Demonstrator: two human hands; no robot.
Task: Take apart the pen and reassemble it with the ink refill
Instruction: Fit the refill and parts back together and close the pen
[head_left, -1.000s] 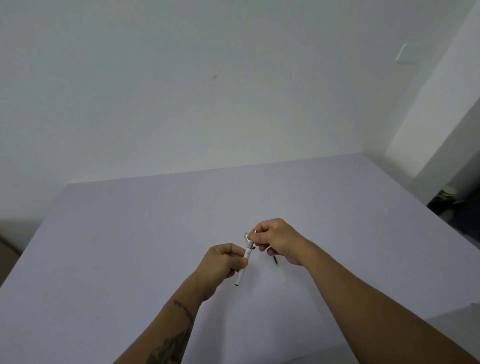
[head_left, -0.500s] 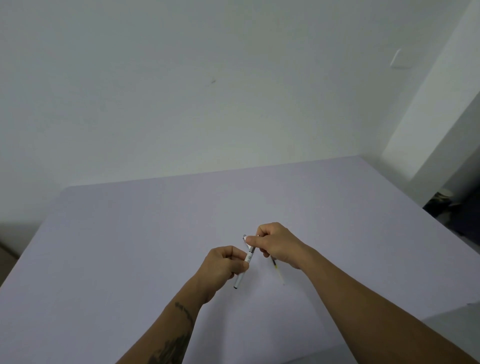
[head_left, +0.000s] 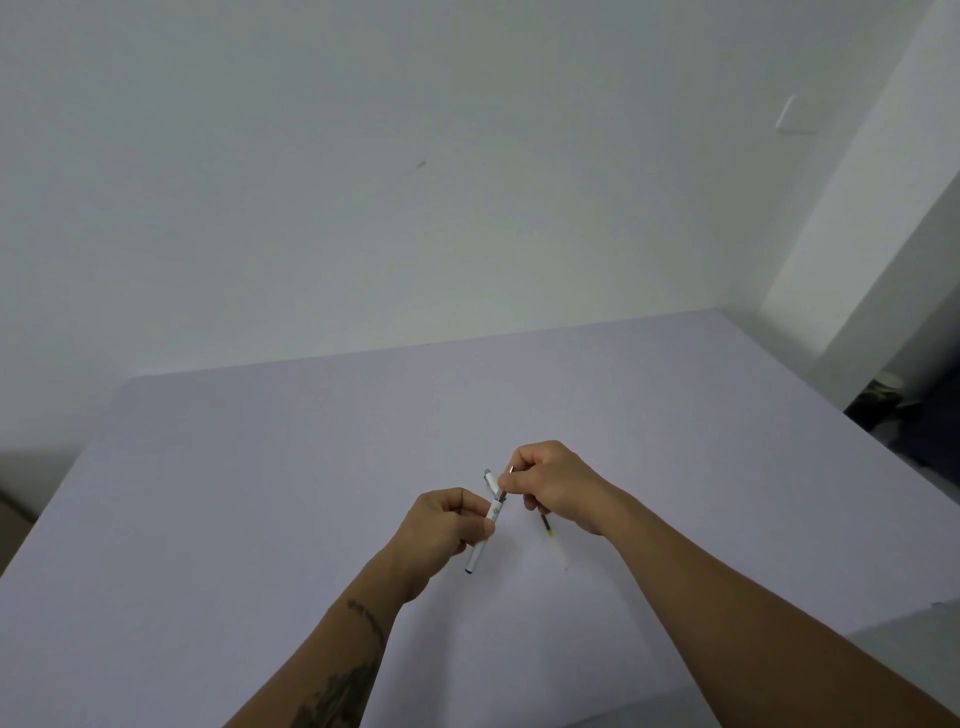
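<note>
hands: 2 | left hand (head_left: 448, 525) grips 1 white pen barrel (head_left: 482, 540), held tilted above lilac table (head_left: 260, 493) | right hand (head_left: 556, 486) pinches barrel's upper end, also clasps 1 ink refill (head_left: 547, 525), tip protruding below palm

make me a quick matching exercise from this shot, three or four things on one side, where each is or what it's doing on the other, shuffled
Things:
1. left hand
2. right hand
3. ink refill
4. table

Places or states:
A. sticks out below the right hand, above the table
B. pinches the pen's upper end
C. lilac surface under both hands
D. grips the middle of the white pen barrel

Pairs: 1-D, 2-B, 3-A, 4-C
</note>
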